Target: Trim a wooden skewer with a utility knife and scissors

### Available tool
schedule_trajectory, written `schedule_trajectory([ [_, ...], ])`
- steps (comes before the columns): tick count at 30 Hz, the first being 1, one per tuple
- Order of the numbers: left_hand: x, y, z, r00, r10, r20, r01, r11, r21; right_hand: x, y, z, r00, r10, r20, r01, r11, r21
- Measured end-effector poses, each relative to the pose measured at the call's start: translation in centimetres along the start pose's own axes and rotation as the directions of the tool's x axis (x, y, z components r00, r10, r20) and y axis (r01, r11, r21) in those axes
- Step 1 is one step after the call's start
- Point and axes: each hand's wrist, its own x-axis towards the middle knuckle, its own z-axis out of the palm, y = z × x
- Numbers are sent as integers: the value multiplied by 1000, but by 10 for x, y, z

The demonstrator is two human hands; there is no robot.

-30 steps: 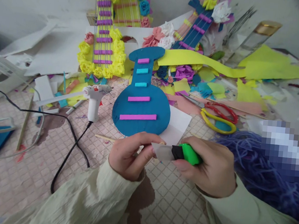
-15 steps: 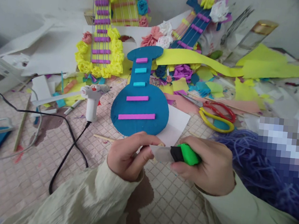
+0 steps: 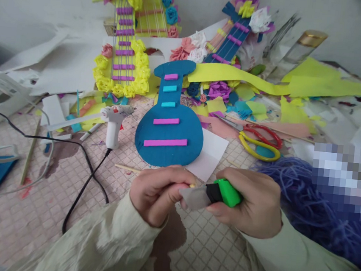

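My right hand (image 3: pixel 250 204) is closed round a green and black utility knife (image 3: pixel 227 193), its wide blade pointing left. The blade's tip reaches the fingertips of my left hand (image 3: pixel 158 193), which pinches a thin wooden stick (image 3: pixel 126 168). One end of the stick shows left of that hand, and a small pale tip shows at the fingers by the blade. Just beyond both hands lies a blue guitar-shaped cutout (image 3: pixel 167 153) with pink and light blue strips across it. A folded white paper (image 3: pixel 212 151) sits partly under its right side.
A white glue gun (image 3: pixel 113 131) with a black cord stands left of the cutout. Red and yellow scissors (image 3: pixel 258 145) lie to the right, beside purple strands (image 3: pixel 293 193). Decorated paper guitars (image 3: pixel 124 59) and colored scraps fill the back.
The knife blade has tilted and dropped slightly at my left fingertips. My left hand has shifted a little down. The camera view has moved slightly.
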Motion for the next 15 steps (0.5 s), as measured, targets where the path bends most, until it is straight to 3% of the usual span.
schedule_trajectory([
  [3,-3,11,3,999,-3,40,6,998,-70,1,15,1,997,68,-38,-71,993,-92],
  [5,-4,17,5,990,-30,140,48,991,-126,2,29,-1,978,161,-130,-184,965,-186],
  [8,-3,15,4,998,-53,-32,48,987,-153,2,39,-6,955,205,-214,-227,971,-80],
  [10,-1,8,3,994,-28,-108,8,984,-181,1,35,-7,963,188,-193,-195,981,-16],
  [15,-1,1,4,985,-88,-149,60,981,-186,-2,15,0,996,34,-81,-34,999,-1],
])
